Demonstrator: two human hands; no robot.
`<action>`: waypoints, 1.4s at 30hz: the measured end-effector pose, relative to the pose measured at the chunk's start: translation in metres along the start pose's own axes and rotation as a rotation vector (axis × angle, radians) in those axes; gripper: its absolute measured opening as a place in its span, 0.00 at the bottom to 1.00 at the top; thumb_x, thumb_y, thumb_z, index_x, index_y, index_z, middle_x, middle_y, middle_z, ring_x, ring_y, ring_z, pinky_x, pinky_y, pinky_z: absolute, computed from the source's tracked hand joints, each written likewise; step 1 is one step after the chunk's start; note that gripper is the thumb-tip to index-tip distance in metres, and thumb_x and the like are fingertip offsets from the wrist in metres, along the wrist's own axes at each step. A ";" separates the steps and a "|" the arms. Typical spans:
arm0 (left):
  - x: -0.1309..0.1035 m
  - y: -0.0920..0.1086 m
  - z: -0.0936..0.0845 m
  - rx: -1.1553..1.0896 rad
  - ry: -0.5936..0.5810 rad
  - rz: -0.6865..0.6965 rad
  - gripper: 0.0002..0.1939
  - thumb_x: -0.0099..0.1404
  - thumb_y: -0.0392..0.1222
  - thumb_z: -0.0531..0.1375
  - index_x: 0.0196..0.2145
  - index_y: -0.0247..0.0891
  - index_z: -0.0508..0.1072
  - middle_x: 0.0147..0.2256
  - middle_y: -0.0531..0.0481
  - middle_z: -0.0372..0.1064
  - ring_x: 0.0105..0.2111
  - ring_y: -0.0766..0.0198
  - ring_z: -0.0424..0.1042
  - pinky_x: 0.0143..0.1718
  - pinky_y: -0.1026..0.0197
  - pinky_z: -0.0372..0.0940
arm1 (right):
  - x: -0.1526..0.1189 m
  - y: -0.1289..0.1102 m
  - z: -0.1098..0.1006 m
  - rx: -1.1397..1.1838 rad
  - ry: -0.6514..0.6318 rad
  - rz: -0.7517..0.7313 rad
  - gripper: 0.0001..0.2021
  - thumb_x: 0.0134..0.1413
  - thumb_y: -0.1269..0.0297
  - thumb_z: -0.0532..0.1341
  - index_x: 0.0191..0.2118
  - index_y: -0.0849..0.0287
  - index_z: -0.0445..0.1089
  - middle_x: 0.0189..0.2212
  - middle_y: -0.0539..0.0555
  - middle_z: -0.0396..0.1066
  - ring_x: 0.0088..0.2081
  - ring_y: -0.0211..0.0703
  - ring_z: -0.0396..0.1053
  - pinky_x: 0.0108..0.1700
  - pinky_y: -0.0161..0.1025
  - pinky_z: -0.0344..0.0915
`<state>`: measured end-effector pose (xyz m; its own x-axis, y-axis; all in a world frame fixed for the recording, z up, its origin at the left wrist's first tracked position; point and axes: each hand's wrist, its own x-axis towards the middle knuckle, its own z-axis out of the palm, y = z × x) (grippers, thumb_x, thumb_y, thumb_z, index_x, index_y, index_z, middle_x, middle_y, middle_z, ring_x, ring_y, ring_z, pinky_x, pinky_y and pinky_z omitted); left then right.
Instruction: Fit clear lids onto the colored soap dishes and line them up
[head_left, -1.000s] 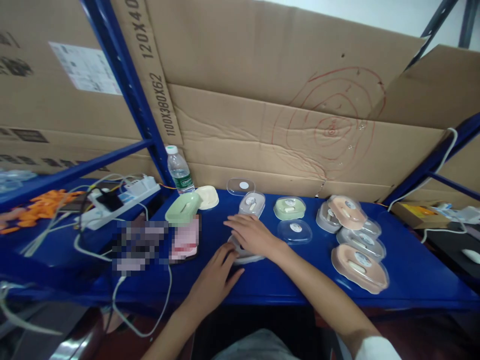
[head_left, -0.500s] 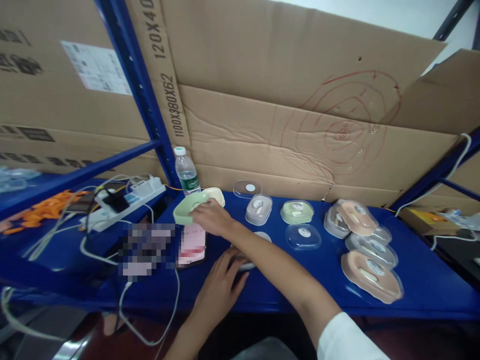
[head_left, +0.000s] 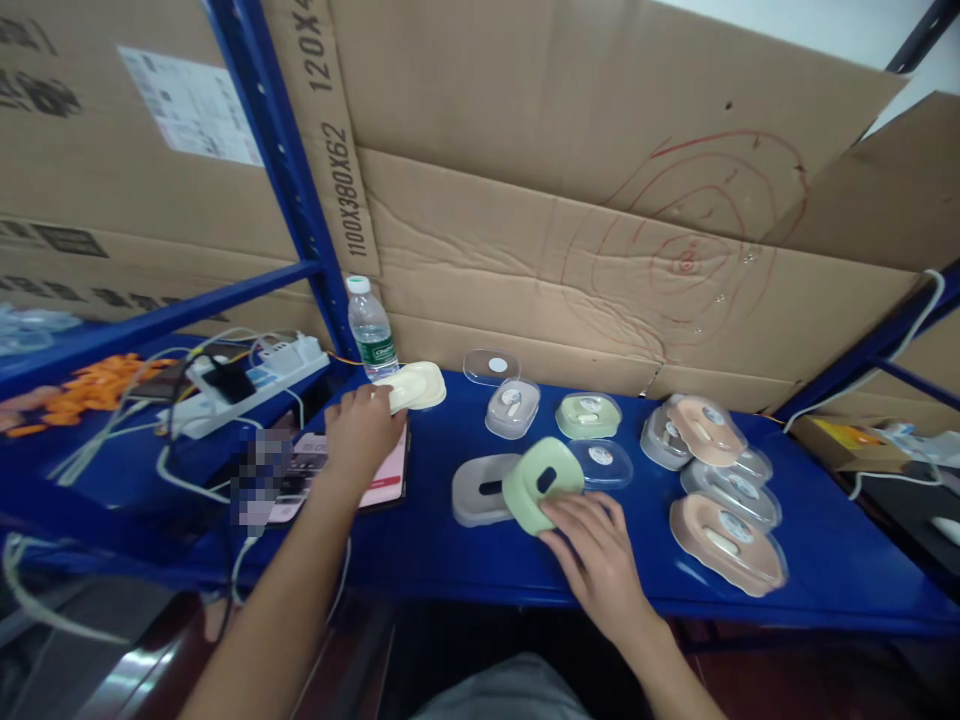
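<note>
My right hand pinches the edge of a pale green plastic tray, tilted up, with a dark oval slot through its middle. Behind and left of it, a grey tray with a similar slot lies on the blue shelf, partly covered by the green one. My left hand reaches to the back left, its fingers closed on the near end of a cream plastic piece. Another cream part overlaps that piece; I cannot tell whether they are separate.
Clear-lidded boxes, one grey and one green, sit behind; peach boxes stand at right. Clear lids lie among them. A water bottle, phone, power strip and cables occupy the left.
My right hand has come back from the left with the green tray, uncrossing my arms. My left hand has left the grey tray and moved to the cream piece.
</note>
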<state>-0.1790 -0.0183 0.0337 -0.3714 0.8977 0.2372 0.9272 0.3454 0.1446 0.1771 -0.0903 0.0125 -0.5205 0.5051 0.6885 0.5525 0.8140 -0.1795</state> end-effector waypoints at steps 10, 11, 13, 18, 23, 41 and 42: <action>0.049 0.006 0.007 0.016 -0.172 0.050 0.14 0.70 0.42 0.56 0.46 0.35 0.78 0.53 0.31 0.77 0.53 0.38 0.75 0.52 0.39 0.65 | 0.020 0.038 -0.006 -0.230 0.040 -0.051 0.13 0.73 0.71 0.60 0.59 0.57 0.71 0.50 0.55 0.81 0.52 0.48 0.76 0.60 0.52 0.60; 0.046 0.009 0.002 0.010 -0.157 0.081 0.14 0.71 0.43 0.55 0.47 0.35 0.77 0.53 0.31 0.76 0.54 0.38 0.75 0.52 0.40 0.65 | 0.025 0.047 -0.002 -0.257 0.021 -0.045 0.13 0.74 0.70 0.59 0.58 0.56 0.71 0.50 0.55 0.81 0.53 0.49 0.75 0.60 0.53 0.60; 0.036 0.014 -0.008 -0.005 -0.113 0.146 0.16 0.74 0.44 0.52 0.50 0.36 0.75 0.55 0.33 0.75 0.56 0.40 0.74 0.52 0.43 0.65 | 0.033 0.065 0.008 -0.302 -0.024 -0.012 0.13 0.75 0.69 0.56 0.58 0.55 0.72 0.50 0.56 0.80 0.53 0.50 0.75 0.60 0.54 0.61; -0.014 0.028 -0.022 -0.098 0.062 0.363 0.17 0.77 0.50 0.50 0.52 0.40 0.73 0.55 0.41 0.76 0.53 0.48 0.76 0.51 0.49 0.65 | 0.037 0.066 0.026 -0.295 -0.116 0.029 0.19 0.74 0.71 0.52 0.65 0.56 0.68 0.62 0.59 0.73 0.62 0.55 0.68 0.65 0.58 0.60; -0.084 0.033 0.000 -0.234 0.298 0.593 0.16 0.78 0.49 0.51 0.48 0.41 0.75 0.47 0.43 0.79 0.48 0.48 0.77 0.50 0.48 0.65 | 0.012 0.017 0.032 -0.072 -0.339 -0.088 0.23 0.74 0.62 0.56 0.70 0.51 0.61 0.67 0.56 0.67 0.70 0.50 0.59 0.73 0.61 0.52; -0.164 0.075 0.043 -0.450 0.178 0.698 0.35 0.73 0.42 0.61 0.73 0.50 0.56 0.73 0.35 0.49 0.70 0.41 0.60 0.62 0.38 0.69 | -0.034 -0.003 0.015 0.027 -0.154 0.216 0.16 0.73 0.68 0.57 0.61 0.51 0.71 0.57 0.57 0.76 0.62 0.51 0.71 0.67 0.59 0.62; -0.162 0.073 0.044 -0.441 0.146 0.731 0.34 0.73 0.41 0.62 0.72 0.51 0.58 0.73 0.37 0.50 0.70 0.41 0.60 0.62 0.38 0.69 | -0.034 -0.004 0.017 0.037 -0.202 0.197 0.17 0.73 0.68 0.57 0.62 0.51 0.70 0.58 0.57 0.76 0.63 0.51 0.69 0.67 0.60 0.61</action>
<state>-0.0487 -0.1262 -0.0365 0.2807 0.7984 0.5328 0.8437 -0.4699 0.2597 0.1810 -0.1059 -0.0219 -0.5263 0.6988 0.4844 0.6340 0.7021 -0.3240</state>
